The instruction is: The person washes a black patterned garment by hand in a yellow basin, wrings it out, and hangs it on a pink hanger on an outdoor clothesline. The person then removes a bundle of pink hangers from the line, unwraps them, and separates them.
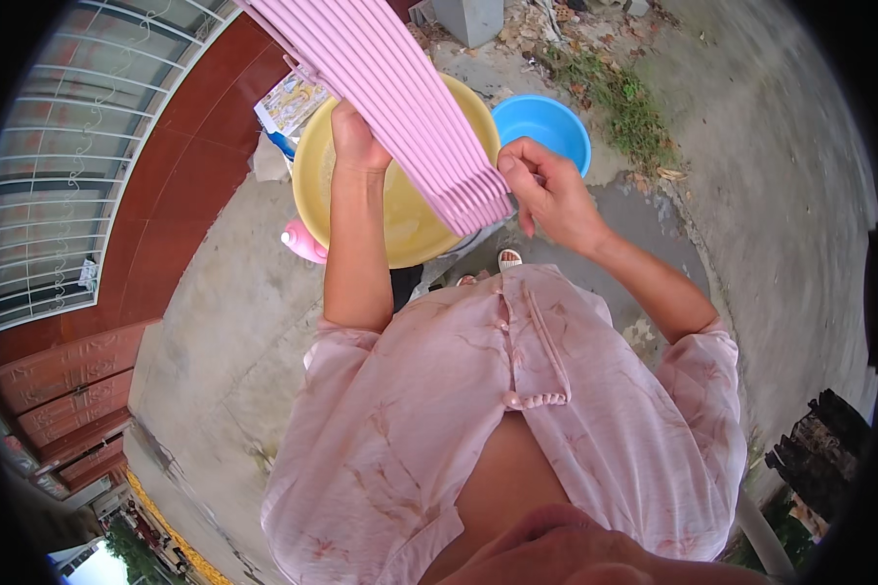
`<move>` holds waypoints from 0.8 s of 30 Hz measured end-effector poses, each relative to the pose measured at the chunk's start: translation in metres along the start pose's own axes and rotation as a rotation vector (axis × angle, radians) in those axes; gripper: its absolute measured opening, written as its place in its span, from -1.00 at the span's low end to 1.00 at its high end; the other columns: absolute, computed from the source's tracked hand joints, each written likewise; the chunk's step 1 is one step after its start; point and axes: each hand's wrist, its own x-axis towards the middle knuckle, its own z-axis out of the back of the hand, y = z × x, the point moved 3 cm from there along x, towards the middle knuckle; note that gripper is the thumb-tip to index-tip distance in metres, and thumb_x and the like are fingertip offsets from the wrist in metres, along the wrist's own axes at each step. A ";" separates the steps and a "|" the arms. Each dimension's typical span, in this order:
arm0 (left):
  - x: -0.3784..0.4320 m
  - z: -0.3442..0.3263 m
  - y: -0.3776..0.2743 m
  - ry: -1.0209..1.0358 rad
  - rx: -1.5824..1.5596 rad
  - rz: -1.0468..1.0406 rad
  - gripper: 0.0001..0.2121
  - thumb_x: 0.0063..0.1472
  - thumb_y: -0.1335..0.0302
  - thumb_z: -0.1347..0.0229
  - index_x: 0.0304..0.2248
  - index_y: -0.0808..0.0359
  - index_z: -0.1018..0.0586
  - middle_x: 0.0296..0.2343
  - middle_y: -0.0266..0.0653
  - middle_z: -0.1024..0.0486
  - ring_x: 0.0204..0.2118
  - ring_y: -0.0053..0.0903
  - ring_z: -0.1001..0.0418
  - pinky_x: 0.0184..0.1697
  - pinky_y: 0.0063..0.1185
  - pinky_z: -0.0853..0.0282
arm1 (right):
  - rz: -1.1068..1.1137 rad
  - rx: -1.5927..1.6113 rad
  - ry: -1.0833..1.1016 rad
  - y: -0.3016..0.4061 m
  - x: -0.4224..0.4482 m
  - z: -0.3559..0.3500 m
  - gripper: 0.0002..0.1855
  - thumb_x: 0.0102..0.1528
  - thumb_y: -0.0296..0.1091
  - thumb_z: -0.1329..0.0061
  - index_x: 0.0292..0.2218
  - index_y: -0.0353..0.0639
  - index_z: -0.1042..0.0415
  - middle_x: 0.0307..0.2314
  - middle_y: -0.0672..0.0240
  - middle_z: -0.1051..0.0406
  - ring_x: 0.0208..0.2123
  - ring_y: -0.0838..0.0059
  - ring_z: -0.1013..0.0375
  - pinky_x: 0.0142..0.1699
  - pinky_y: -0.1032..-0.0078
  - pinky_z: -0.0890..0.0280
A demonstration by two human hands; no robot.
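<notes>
A stack of several pink plastic clothes hangers (410, 110) slants across the upper middle, and its upper end runs out of the picture. My left hand (358, 139) is closed around the left side of the stack. At the stack's lower right end is my right hand (545, 186), its thumb and fingers curled against the outermost edge. Whether these fingers grip a hanger is hard to see. Below the hangers stands a large yellow basin (410, 238), partly hidden by them, with what looks like water inside.
A blue basin (556, 124) stands on the concrete ground just right of the yellow one. Left of it are a pink bottle (307, 245) with a white cap and a printed box (293, 102). A red tiled wall (168, 161) with a barred window (66, 161) rises at the left.
</notes>
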 end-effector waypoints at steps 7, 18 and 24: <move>-0.008 -0.014 0.005 -0.612 0.406 0.022 -0.64 0.25 0.52 0.10 -0.06 0.62 -0.49 -0.10 0.13 -0.55 -0.10 -0.17 -0.59 0.05 -0.28 -0.53 | 0.045 0.100 0.138 -0.005 0.000 0.005 -0.71 0.40 -0.14 0.15 -0.15 -0.23 -0.33 -0.57 0.53 -0.23 -0.71 0.75 -0.21 -0.64 0.69 -0.21; -0.023 -0.026 0.030 -0.687 0.280 0.066 -0.63 0.25 0.52 0.12 -0.04 0.64 -0.47 -0.11 0.18 -0.55 -0.10 -0.17 -0.60 0.04 -0.29 -0.54 | 0.044 0.087 0.142 -0.024 -0.001 0.005 -0.54 0.42 0.01 0.28 -0.35 -0.19 -0.35 -0.65 0.53 -0.19 -0.73 0.72 -0.18 -0.64 0.66 -0.17; -0.025 -0.026 0.036 -0.700 0.361 0.117 -0.61 0.22 0.53 0.11 -0.03 0.65 -0.45 -0.10 0.19 -0.55 -0.09 -0.15 -0.60 0.04 -0.29 -0.55 | 0.013 0.121 -0.012 -0.030 -0.005 0.003 -0.50 0.41 -0.05 0.36 -0.45 -0.21 -0.34 -0.67 0.48 -0.22 -0.73 0.67 -0.20 -0.64 0.59 -0.19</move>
